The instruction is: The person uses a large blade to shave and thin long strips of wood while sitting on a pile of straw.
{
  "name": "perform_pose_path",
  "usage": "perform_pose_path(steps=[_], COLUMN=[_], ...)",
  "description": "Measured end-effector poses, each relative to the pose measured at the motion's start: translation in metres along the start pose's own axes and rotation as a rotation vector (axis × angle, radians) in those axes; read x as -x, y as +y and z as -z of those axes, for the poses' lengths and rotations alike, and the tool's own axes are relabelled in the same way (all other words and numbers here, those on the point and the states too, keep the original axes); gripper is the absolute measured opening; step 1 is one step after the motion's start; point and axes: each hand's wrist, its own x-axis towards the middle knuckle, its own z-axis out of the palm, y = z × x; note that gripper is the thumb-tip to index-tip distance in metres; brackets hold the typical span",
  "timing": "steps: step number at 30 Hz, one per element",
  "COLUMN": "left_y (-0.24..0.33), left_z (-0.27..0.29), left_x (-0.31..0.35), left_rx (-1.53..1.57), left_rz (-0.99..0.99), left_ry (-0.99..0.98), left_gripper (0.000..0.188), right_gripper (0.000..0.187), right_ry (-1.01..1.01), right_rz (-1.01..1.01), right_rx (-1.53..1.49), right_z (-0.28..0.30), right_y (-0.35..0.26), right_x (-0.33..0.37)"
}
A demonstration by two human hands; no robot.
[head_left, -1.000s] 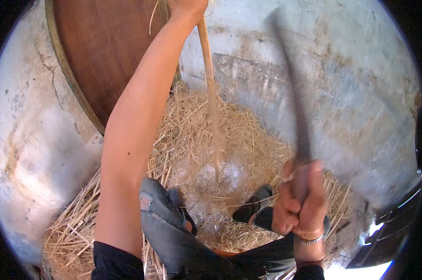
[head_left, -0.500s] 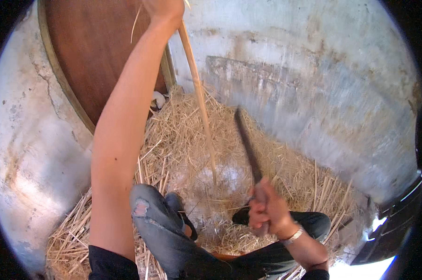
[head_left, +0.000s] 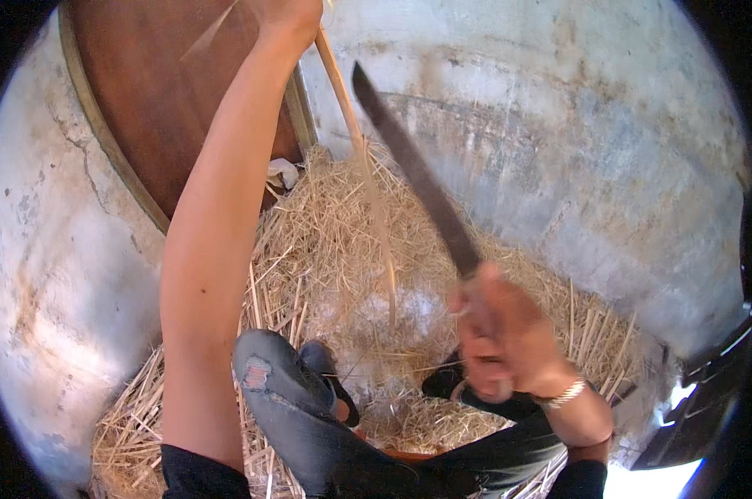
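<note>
Since half a second ago, one knife (head_left: 418, 176) has risen, tip now farther up the view, right of one pale stick (head_left: 338, 81). Right hand (head_left: 509, 337): grip clamped round the knife handle; one bracelet (head_left: 567, 393) at that wrist. Left hand (head_left: 291, 15): partly cut off by the upper edge, grip closed on the stick, which slants down over straw (head_left: 314, 218), lower end near two dark shoes (head_left: 442, 381)

We held our bare left hand (head_left: 289, 12) high at upper left, our bare right hand (head_left: 509, 337) curled at lower right.
</note>
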Motion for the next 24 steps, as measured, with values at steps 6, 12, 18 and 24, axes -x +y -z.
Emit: perform_pose_path(steps=[6, 12, 18, 24], left_y=[-0.015, -0.027, -0.008, -0.023], left_z=[-0.003, -0.019, -0.004, -0.029], left_x=[0.005, 0.004, 0.011, 0.011], left_rx=[-0.386, -0.339, -0.228, -0.097], left_rz=[-0.204, -0.305, -0.17, -0.169], left_ry=[0.151, 0.088, 0.021, -0.057], left_gripper=[0.045, 0.049, 0.048, 0.046], right_gripper=[0.063, 0.055, 0.058, 0.059], right_ry=[0.323, 0.107, 0.151, 0.058], right_rz=[0.775, 0.082, 0.251, 0.266], right_rx=[-0.345, 0.214, -0.367, -0.228], right_z=[-0.025, -0.012, -0.003, -0.025], right_y=[-0.049, 0.051, -0.034, 0.025], right_x=[0.023, -0.001, 0.017, 0.007])
